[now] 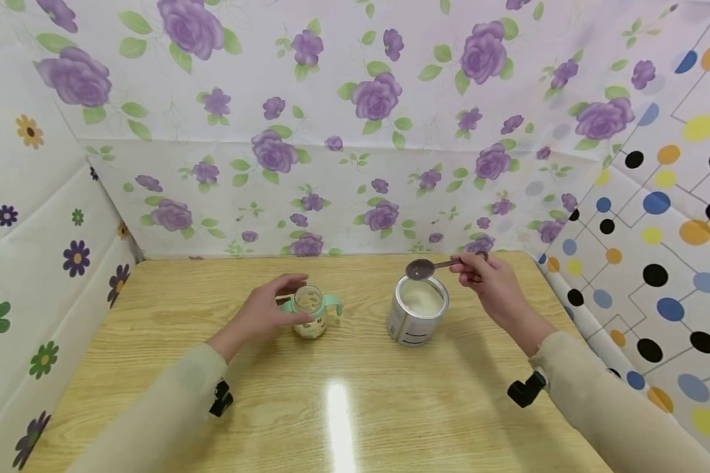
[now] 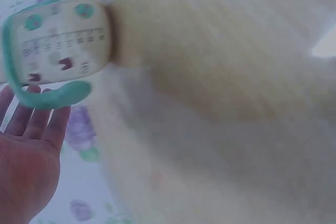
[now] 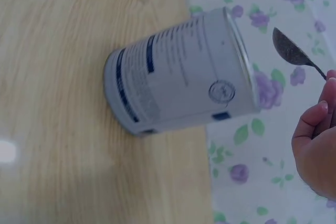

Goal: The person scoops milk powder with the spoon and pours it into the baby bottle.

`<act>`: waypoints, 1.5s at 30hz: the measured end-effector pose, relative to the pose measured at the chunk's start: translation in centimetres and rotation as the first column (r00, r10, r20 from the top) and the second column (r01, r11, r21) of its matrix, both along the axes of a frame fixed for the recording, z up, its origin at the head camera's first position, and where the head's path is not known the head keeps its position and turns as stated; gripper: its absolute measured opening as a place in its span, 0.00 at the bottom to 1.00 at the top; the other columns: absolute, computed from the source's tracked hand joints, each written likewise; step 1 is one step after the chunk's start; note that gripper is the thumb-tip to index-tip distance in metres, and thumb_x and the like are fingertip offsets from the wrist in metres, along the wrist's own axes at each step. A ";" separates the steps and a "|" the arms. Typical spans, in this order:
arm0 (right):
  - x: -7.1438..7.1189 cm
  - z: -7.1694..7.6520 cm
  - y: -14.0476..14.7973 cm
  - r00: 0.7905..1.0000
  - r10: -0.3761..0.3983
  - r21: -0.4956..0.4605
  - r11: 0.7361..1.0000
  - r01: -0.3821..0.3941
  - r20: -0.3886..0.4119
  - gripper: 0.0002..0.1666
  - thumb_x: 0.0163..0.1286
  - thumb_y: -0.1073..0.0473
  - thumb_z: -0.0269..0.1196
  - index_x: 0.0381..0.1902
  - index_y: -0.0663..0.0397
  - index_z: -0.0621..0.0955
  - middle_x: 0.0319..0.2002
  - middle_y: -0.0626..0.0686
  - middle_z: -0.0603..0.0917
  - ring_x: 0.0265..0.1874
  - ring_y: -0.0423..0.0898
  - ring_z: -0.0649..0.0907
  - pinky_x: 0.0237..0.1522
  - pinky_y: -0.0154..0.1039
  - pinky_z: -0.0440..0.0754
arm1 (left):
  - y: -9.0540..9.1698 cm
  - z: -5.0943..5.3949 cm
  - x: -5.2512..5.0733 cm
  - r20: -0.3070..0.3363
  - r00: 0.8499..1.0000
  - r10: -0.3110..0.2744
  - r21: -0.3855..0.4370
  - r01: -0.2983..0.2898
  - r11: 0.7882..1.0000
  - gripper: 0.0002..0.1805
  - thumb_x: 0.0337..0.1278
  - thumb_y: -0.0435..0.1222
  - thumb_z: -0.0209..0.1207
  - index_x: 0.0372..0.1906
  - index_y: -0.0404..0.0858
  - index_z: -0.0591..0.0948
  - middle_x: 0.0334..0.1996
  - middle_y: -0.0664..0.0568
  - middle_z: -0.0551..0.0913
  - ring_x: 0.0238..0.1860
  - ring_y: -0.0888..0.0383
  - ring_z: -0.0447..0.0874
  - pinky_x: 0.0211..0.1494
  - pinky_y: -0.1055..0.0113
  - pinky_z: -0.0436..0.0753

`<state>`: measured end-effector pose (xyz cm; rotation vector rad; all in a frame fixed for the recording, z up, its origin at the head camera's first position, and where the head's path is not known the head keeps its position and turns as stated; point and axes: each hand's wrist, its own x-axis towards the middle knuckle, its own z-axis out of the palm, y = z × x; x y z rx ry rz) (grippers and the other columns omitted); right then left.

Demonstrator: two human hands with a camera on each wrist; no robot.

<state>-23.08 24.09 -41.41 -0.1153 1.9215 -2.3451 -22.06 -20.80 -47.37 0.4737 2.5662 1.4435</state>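
Observation:
A clear baby bottle (image 1: 309, 324) with mint-green handles stands uncapped on the table, and its printed scale shows in the left wrist view. My left hand (image 1: 270, 306) is spread around its left side, thumb in front and fingers behind. In the left wrist view those fingers look straight beside the green handle (image 2: 58, 96); whether they touch it is hard to tell. My right hand (image 1: 494, 289) pinches the handle of a dark spoon (image 1: 420, 269), held just above the rim of an open can (image 1: 412, 334) of pale powder. The spoon's bowl shows little or nothing in it.
The wooden table (image 1: 260, 420) ends at a flowered cloth wall (image 1: 331, 197) behind the bottle and can. Cloth screens also stand at the left and right, the right one (image 1: 657, 276) dotted. The can stands a short way right of the bottle.

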 end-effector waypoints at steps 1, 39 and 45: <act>0.1 -0.2 0.4 1.000 -0.005 0.004 1.000 0.005 0.001 0.15 0.85 0.56 0.59 0.48 0.58 0.90 0.35 0.47 0.91 0.32 0.39 0.84 0.41 0.29 0.86 | 0.1 0.4 -0.2 -0.008 1.000 -0.009 0.004 0.009 1.000 0.47 0.56 0.49 0.80 0.79 0.49 0.72 0.74 0.48 0.76 0.75 0.43 0.73 0.76 0.42 0.74; 0.9 -5.1 1.3 0.999 -0.037 0.256 0.966 0.036 0.000 0.28 0.85 0.52 0.60 0.59 0.78 0.82 0.35 0.45 0.92 0.34 0.39 0.84 0.40 0.31 0.84 | 16.1 2.2 -1.2 -0.027 0.982 -0.185 -0.040 0.184 0.982 0.58 0.50 0.51 0.82 0.84 0.47 0.63 0.80 0.47 0.69 0.77 0.46 0.71 0.78 0.47 0.72; 0.8 -5.3 1.1 0.999 -0.035 0.247 0.968 0.034 0.002 0.29 0.85 0.51 0.60 0.60 0.79 0.81 0.35 0.45 0.92 0.34 0.39 0.84 0.40 0.31 0.84 | 17.2 -0.1 -1.2 -0.022 0.987 -0.161 -0.016 0.161 0.987 0.60 0.49 0.51 0.83 0.85 0.44 0.62 0.77 0.49 0.73 0.75 0.46 0.73 0.77 0.49 0.73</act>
